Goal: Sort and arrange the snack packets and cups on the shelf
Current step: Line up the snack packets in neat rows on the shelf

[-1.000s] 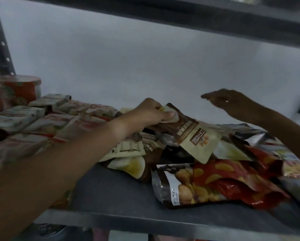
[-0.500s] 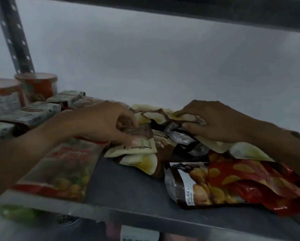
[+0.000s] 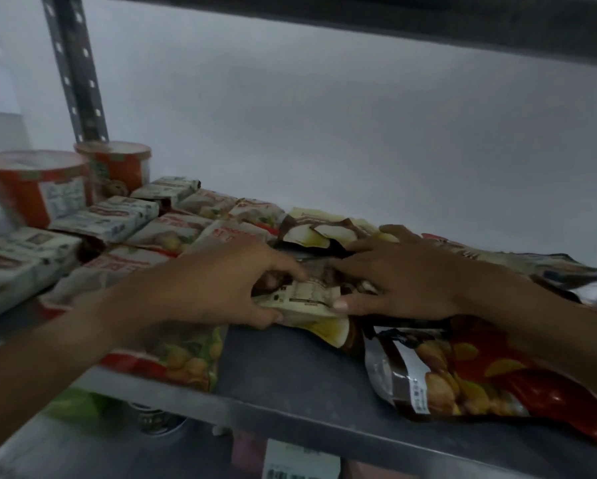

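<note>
On the shelf (image 3: pixel 290 371), the left hand (image 3: pixel 217 288) pinches a cream packet (image 3: pixel 307 299) while the right hand (image 3: pixel 404 281) presses it, fingers spread.

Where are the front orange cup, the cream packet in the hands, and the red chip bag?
front orange cup (image 3: pixel 31 191), head view, on its orange side wall.
cream packet (image 3: pixel 307 299), head view, on its printed back label.
red chip bag (image 3: pixel 490 375), head view, on its red front.
</note>
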